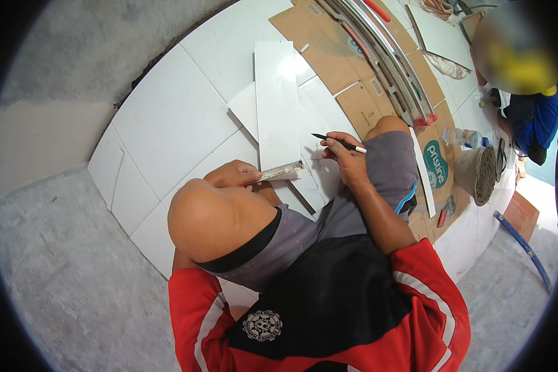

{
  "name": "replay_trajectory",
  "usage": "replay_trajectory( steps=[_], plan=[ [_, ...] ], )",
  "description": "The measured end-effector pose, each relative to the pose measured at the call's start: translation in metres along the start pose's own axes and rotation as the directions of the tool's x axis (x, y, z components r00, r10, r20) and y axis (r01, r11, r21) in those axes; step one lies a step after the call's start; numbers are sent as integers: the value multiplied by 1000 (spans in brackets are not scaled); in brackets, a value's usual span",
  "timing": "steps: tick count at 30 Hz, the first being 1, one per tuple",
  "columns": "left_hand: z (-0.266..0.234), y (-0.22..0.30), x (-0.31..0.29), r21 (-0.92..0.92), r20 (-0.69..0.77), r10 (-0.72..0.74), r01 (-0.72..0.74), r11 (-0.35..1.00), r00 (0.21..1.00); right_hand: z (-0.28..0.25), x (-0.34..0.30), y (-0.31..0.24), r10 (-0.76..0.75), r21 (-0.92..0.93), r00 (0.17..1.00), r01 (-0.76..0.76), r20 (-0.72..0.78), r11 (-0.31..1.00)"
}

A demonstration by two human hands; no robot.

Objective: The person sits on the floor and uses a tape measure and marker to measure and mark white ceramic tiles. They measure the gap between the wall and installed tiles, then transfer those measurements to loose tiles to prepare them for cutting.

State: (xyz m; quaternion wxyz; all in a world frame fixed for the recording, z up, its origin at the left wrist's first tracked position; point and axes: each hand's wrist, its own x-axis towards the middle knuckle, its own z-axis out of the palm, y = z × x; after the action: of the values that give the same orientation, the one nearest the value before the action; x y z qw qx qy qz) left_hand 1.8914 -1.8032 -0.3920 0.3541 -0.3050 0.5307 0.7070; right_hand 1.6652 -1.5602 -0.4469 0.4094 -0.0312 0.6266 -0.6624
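My right hand (348,162) is closed around a slim black marker (338,142) with a white end, its tip pointing left above the tiles. My left hand (232,174) grips one end of a narrow, grimy whitish strip (282,172); what it is made of I cannot tell. That strip lies across the near end of a long white tile piece (277,105). Partly under the long piece is another white tile piece (246,111), set at an angle. My bent left knee (207,217) hides part of the left forearm.
A tile cutter with metal rails (384,56) rests on flattened cardboard (353,105) at the far right. Nearby are a plastic bottle (465,137), a mortar-crusted bucket (477,175) and a thin white strip (423,173). Another person in blue (542,127) is at right. A wall (99,49) borders the tiled floor.
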Motion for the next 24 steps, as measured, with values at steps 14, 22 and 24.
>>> replay_trajectory(
  steps=[14, 22, 24],
  plan=[
    [-34, -131, 30, -38, -583, 75, -119, 992, 809, -3, -2, -5, 48, 59, 998, -49, 31, 997],
    [-8, -131, 26, 268, -808, 47, 296, 917, 587, -11, -3, -15, 74, 241, 997, -79, 29, 967],
    [4, -114, 18, 360, -823, 100, 377, 853, 560, -16, -3, -21, 69, 328, 997, -76, 31, 942]
  ],
)
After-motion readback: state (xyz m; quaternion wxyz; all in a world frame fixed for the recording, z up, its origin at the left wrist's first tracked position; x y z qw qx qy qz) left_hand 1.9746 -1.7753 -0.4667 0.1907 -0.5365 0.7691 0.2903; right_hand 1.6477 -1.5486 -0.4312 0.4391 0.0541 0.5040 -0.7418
